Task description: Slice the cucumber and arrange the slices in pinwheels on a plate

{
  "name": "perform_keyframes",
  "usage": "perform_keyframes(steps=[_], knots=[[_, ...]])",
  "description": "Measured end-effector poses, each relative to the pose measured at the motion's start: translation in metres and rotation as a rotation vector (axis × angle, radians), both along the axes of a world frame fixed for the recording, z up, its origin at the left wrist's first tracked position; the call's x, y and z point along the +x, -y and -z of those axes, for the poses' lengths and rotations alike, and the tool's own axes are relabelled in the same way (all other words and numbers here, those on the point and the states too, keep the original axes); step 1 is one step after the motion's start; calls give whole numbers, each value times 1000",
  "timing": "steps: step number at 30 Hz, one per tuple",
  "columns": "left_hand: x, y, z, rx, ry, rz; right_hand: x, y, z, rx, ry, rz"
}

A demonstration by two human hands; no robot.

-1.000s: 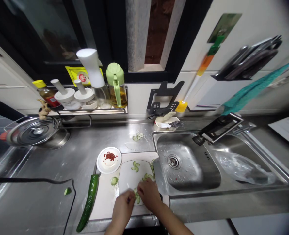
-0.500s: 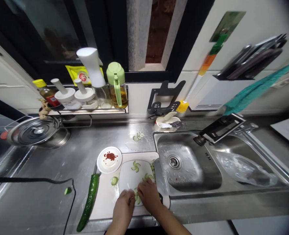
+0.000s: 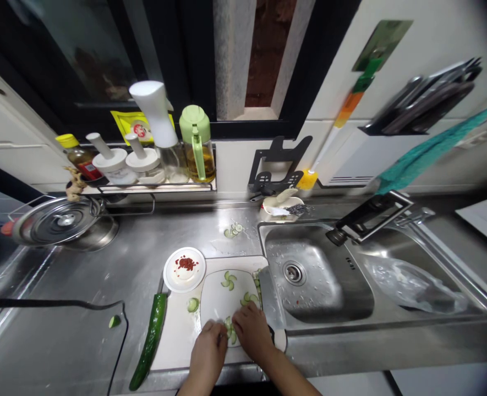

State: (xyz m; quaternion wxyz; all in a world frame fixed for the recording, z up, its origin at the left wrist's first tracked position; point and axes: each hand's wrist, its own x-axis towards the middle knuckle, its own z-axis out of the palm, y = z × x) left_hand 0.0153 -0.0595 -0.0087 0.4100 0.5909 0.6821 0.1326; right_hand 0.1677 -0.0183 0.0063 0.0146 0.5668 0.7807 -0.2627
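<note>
My left hand (image 3: 206, 353) and my right hand (image 3: 252, 331) meet over the near edge of a white square plate (image 3: 218, 300) that lies on a pale cutting board (image 3: 177, 335). Both hands have their fingers curled and pinched at some thin cucumber slices (image 3: 230, 330) between them on the plate. Two more flower-like groups of slices (image 3: 228, 280) sit farther back on the plate. A loose slice (image 3: 192, 304) rests on the board to the left. A whole cucumber (image 3: 149, 341) lies along the board's left edge.
A small round dish with red bits (image 3: 184, 269) stands behind the board. The steel sink (image 3: 313, 275) is right of the plate, with a tap (image 3: 367, 217) and a plastic bag (image 3: 408, 283). Condiment bottles (image 3: 160, 137) and a pot lid (image 3: 55, 220) stand at the back left.
Both hands stay at the plate's near edge; only the fingers shift slightly around the cucumber slices. Nothing else has moved.
</note>
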Motion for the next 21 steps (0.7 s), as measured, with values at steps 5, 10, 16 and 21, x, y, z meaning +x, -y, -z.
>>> perform_keyframes(steps=[5,10,16,21], knots=[[1,1,-4,-10,-15,5,1,2,1,0,-20,3],[0,-1,-5,-50,-43,8,1,2,2,-14,-42,32],[0,-4,-6,-74,-62,32,1,3,4,-14,-52,44],[-1,-3,-8,-60,-57,46,1,5,4,-15,-65,48]])
